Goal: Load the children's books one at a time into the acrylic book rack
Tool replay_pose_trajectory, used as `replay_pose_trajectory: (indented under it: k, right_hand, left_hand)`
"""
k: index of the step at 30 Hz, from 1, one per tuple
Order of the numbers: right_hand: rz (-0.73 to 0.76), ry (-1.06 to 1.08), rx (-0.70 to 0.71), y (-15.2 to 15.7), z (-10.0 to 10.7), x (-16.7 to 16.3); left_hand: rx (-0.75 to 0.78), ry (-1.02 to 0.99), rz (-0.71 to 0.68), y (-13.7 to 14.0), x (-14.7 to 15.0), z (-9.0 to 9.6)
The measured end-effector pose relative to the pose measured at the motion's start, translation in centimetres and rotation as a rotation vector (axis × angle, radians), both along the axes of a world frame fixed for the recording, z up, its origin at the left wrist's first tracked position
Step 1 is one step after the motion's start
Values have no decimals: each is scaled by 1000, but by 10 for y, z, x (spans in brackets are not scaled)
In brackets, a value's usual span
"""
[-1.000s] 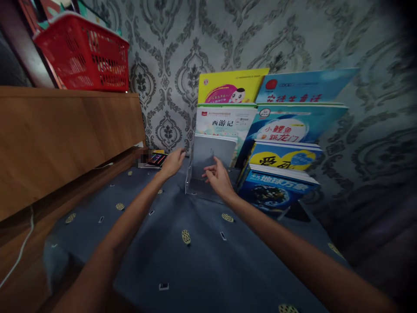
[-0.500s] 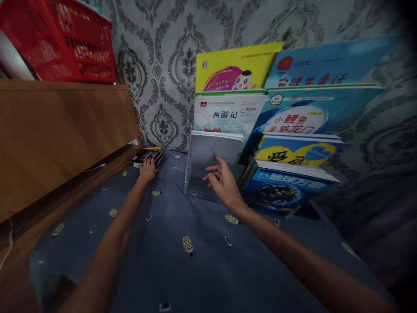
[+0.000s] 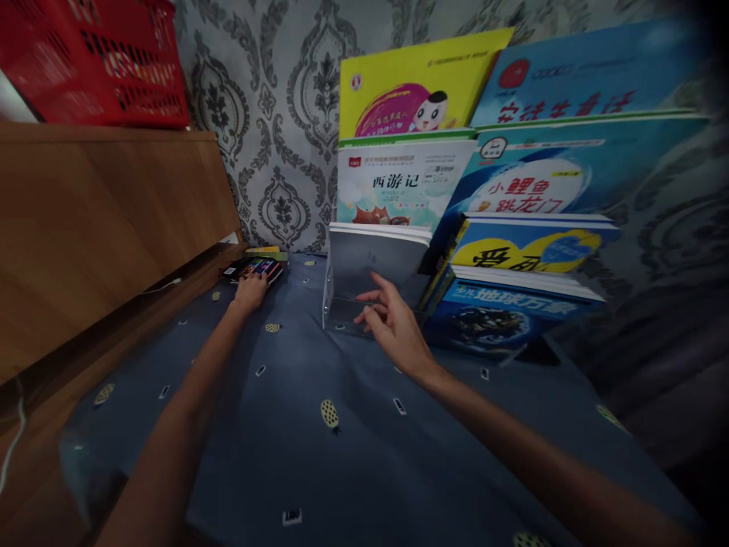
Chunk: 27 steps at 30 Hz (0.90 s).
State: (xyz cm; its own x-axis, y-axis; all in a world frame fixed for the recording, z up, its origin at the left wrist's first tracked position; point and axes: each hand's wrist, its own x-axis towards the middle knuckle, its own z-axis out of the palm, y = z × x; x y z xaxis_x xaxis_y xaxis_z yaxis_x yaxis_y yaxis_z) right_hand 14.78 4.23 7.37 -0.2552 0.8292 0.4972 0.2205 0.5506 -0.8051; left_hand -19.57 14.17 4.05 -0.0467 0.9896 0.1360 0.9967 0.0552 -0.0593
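Observation:
On the far left of the cloth, my left hand (image 3: 250,292) has its fingers over the front edge of a dark book (image 3: 263,266) on top of a small stack. Those fingers look closed on that edge; the thumb is hard to make out. My right hand (image 3: 397,328) is open, fingers apart and pointing left, with nothing in it. It hovers before a grey-covered book (image 3: 364,254) in the front left slot of a clear stand (image 3: 326,292). Behind that stands a pale book with a Chinese title (image 3: 399,178), then a yellow book (image 3: 410,76).
More upright books fill the right column, including a dark blue earth book (image 3: 495,315) and a blue-yellow one (image 3: 527,247). Left is a wooden cabinet (image 3: 108,228) bearing a red basket (image 3: 114,68). Patterned wallpaper (image 3: 285,205) rises behind the blue cloth (image 3: 353,471).
My left hand has drawn slightly left and toward me along the book stack. My right hand keeps nearly the same pose. The view has shifted a little, raising the books in the picture.

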Motion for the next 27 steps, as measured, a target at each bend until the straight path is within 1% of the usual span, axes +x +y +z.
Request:
replay_pose_trajectory:
  k: [3, 6, 8, 11, 13, 15, 16, 18, 19, 20, 21, 23, 24, 25, 26, 27]
  right_hand:
    - [43, -73, 10, -18, -7, 6]
    - [88, -162, 16, -38, -18, 14]
    - [112, -212, 10, -50, -29, 21]
    - [140, -263, -5, -65, -46, 34]
    - [145, -267, -17, -74, -57, 44]
    - [142, -250, -39, -81, -66, 54]
    - [140, -240, -54, -85, -70, 58]
    - [130, -222, -82, -90, -76, 63]
    - [121, -217, -93, -92, -78, 65]
    - [111, -213, -102, -94, -79, 66]
    - [102, -209, -107, -96, -81, 67]
    - [89, -198, -116, -98, -83, 67]
    - [84, -191, -121, -99, -83, 67]
    - [79, -182, -125, -101, -84, 68]
    - [75, -175, -133, -101, -85, 69]
    - [74, -168, -146, -102, -86, 69]
  left_hand:
    - [-8, 43, 1, -27, 3, 0]
    - [-28, 61, -21, -61, 10, -3]
    - [-45, 61, -48, -88, 17, -7]
    - [-71, 34, -99, -137, 24, -14]
    - [-97, -91, -177, -170, 23, -14]
    - [-223, -231, -255, -197, 16, -9]
    - [-303, -307, -307, -206, 12, -5]
    - [-427, -451, -386, -211, 2, 4]
    - [-435, -503, -374, -207, -2, 8]
    - [-377, -529, -313, -199, -5, 11]
    - [-280, -515, -212, -189, -7, 12]
    - [-109, -403, 47, -167, -6, 8]
    - [-78, -353, 153, -156, -3, 3]
    - [-67, -321, 221, -148, 1, -3]
    - [-69, -297, 260, -142, 5, -10]
    - [-79, -279, 265, -139, 10, -17]
